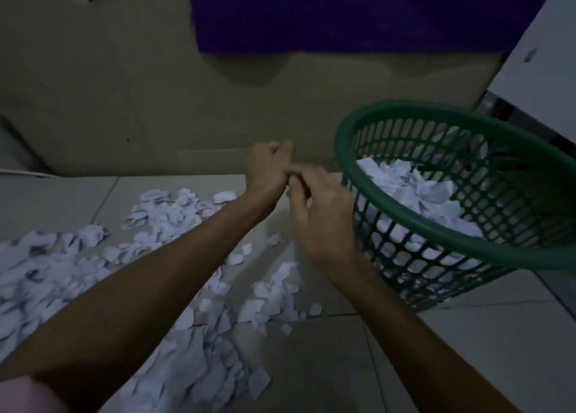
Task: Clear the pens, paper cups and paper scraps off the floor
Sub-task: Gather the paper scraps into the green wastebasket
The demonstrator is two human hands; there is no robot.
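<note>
Paper scraps first: thick white litter nearest the person, running w/ gaps across the tile floor toward the wall, biggest drift at left, smaller clumps just beside the basket's foot. No pens or cups in view; can't tell if any lie outside the frame.

Mid-field: both forearms reach fwd, hands meeting above the floor, just left of the basket rim. Left hand is fisted, fingers curled; whether scraps are inside can't be told. Right hand has fingers bent, tips touching the left fist; blurred, contents unclear.

Green basket, slotted plastic, stands at right, tilted in the wide lens, already well heaped w/ torn paper. Judgement: roughly mid-task, a fair load binned, but most of the floor litter is left.

Far: pale tiles w/ dark grout lines, dim light. Beige wall or board behind, a purple cloth hanging over its top, white furniture edge at far right.
</note>
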